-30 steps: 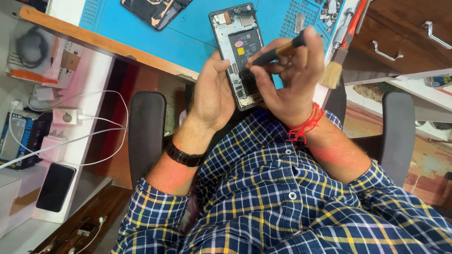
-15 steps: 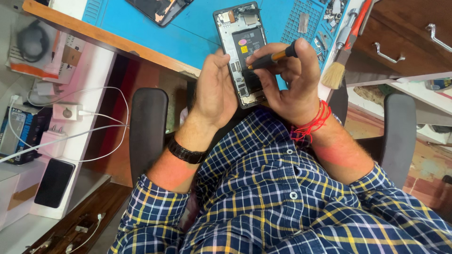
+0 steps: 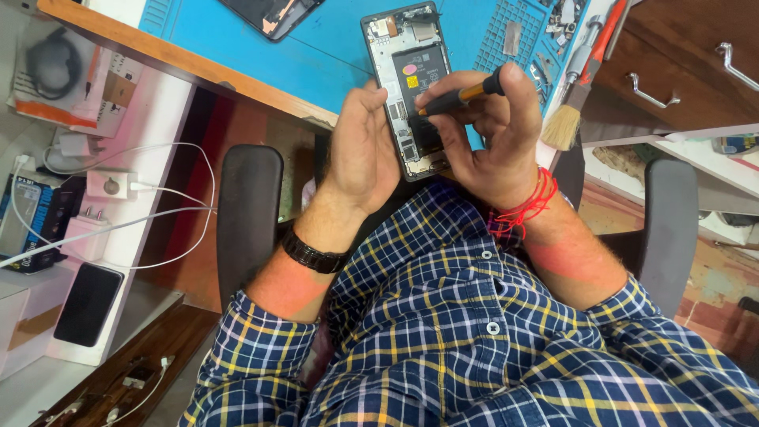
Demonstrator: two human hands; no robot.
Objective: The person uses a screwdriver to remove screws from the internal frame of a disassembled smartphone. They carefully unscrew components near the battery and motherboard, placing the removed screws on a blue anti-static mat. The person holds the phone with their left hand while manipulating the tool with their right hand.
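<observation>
An opened phone with its back taken off is showing its small parts inside. It is being held up over the near edge of the blue mat, between the two hands. The left hand is gripping the phone along its left side, with the fingers curled tight on its edge. The right hand is pinching a thin tool with a black and yellow handle. The tool's tip is pointing at the middle of the phone, but I cannot tell if it is touching. The two hands are sitting close together, almost touching near the bottom of the phone.

Just to the right of the right hand, a brush with pale bristles and a red handle is lying at the mat's edge. Beyond the left hand, another dark phone part is resting on the mat. The mat is covering the surface, which has a wooden edge. Far out to the left of the left hand, white cables and a plug are lying on a white shelf.
</observation>
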